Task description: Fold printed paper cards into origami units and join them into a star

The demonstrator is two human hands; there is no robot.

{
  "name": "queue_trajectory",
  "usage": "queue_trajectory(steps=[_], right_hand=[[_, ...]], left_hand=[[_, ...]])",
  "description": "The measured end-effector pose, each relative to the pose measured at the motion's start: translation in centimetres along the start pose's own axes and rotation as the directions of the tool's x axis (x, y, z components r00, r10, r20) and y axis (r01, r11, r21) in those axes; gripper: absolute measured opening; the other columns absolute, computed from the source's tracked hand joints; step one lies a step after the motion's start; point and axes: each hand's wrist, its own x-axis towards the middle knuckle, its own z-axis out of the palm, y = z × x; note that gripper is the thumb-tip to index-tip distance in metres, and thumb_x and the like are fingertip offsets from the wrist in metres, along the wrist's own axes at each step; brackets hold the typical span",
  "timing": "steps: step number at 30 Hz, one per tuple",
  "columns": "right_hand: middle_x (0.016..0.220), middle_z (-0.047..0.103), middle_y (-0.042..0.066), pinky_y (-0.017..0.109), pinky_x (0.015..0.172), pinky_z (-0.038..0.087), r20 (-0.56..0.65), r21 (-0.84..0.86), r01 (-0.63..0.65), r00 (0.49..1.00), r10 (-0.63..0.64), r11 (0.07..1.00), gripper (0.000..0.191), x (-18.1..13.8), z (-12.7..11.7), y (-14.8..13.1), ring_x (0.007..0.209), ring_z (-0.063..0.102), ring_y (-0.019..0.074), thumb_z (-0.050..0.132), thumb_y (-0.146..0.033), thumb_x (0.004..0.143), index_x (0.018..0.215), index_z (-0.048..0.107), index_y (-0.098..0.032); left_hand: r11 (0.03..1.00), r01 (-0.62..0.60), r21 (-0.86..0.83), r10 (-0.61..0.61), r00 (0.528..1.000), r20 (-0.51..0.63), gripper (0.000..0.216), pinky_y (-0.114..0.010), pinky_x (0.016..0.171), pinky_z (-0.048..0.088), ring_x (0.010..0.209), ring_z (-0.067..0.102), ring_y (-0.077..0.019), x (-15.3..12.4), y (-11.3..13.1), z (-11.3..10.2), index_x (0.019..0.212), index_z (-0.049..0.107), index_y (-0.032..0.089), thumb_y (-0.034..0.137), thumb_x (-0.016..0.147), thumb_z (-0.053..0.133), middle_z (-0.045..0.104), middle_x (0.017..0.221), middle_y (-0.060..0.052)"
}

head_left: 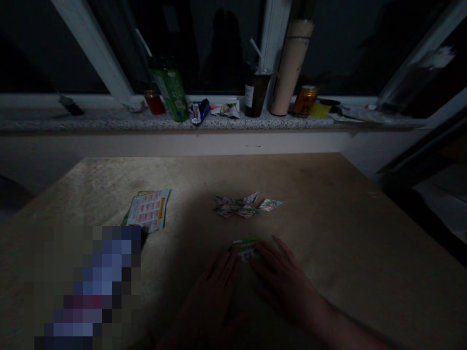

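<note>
At the lower centre of the frame, both hands rest around a small green-edged paper [247, 249] lying on the brown table [328, 204]. The left hand [219, 277] has its fingers stretched out, tips at the paper's left side; the right hand [277, 272] is likewise spread, fingertips over its right side. Neither is closed in a grip. Just above, near the middle of the frame, sit folded paper pieces [246, 211] with pointed ends, one diamond-like piece [270, 204] at their right. At centre left lies a stack of printed cards [149, 209], beside a pixelated bluish shape [98, 279] that cannot be made out. Along the top, a speckled sill [219, 124] carries a green container [173, 92], a dark cup [255, 95], a tall pale flask [292, 68] and an orange can [305, 101].
</note>
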Motion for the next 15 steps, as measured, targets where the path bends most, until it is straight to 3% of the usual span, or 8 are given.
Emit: queue_trajectory(steps=[4,9,15], right_hand=[[0.134,0.047,0.011,0.055,0.105,0.028,-0.049,0.026,-0.017,0.999,0.018,1.000,0.041,-0.10,0.02,0.21,0.127,0.039,0.0267,0.054,-0.029,0.086,0.126,0.051,-0.023],[0.125,0.056,0.011,0.054,0.102,0.033,-0.197,0.015,-0.079,0.977,0.081,0.997,0.027,-0.36,-0.12,0.46,0.122,0.044,0.0279,0.053,-0.022,0.085,0.110,0.061,-0.017],[0.118,0.062,0.008,0.053,0.102,0.035,-0.202,-0.001,-0.068,0.977,0.066,0.998,0.023,-0.02,-0.20,0.18,0.119,0.049,0.0261,0.049,-0.019,0.087,0.106,0.063,-0.017]], left_hand=[[0.998,0.004,0.063,-0.005,1.000,0.018,0.073,-0.044,0.110,0.005,0.135,0.018,-0.0269,-0.33,0.02,-0.30,0.143,0.021,0.008,0.056,0.088,0.033,0.029,0.146,-0.013],[0.998,0.024,0.055,-0.028,0.997,0.068,0.071,-0.044,0.110,0.011,0.134,0.024,-0.0266,-0.08,0.21,-0.82,0.142,0.024,0.010,0.053,0.088,0.036,0.029,0.146,-0.013],[0.999,0.026,0.025,-0.027,0.999,0.034,0.072,-0.045,0.109,0.013,0.133,0.026,-0.0279,-0.15,0.02,-0.60,0.143,0.021,0.011,0.055,0.089,0.035,0.031,0.146,-0.012]])
